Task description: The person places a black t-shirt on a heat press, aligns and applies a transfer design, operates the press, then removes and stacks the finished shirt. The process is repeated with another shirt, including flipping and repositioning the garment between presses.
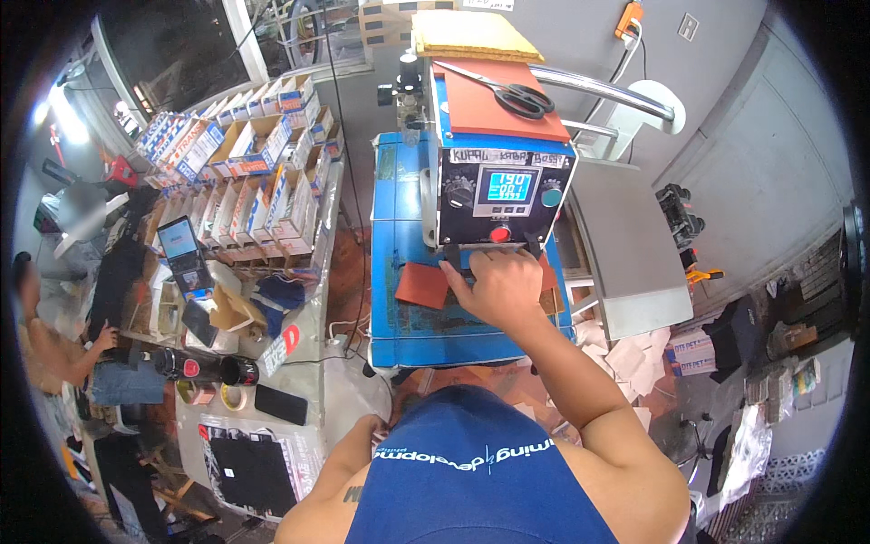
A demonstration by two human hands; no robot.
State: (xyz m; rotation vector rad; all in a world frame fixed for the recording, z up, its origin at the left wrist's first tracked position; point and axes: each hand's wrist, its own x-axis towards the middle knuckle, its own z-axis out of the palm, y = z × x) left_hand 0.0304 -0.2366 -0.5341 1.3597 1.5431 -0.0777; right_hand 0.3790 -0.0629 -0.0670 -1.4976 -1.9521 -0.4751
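Note:
My right hand [500, 283] is closed over the black handle [464, 250] on the front of a heat press, its thumb reaching out to the left. Above it, the press's control box [453, 214] carries a lit blue display [510, 187], knobs and a red button [500, 234]. Below, a reddish pad [422, 286] lies on the blue press base [399, 337], partly hidden at the right by my hand. Low beside my body, my left hand [370, 430] is near the edge of the left table, its fingers mostly hidden.
Black-handled scissors [507, 92] lie on a red sheet [467, 113] atop the press, with a yellow pad [476, 36] behind. A grey swing-out platen [625, 238] stands right. Left are boxes [263, 204], a laptop [181, 254], a phone [280, 404] and another person's arm [86, 358].

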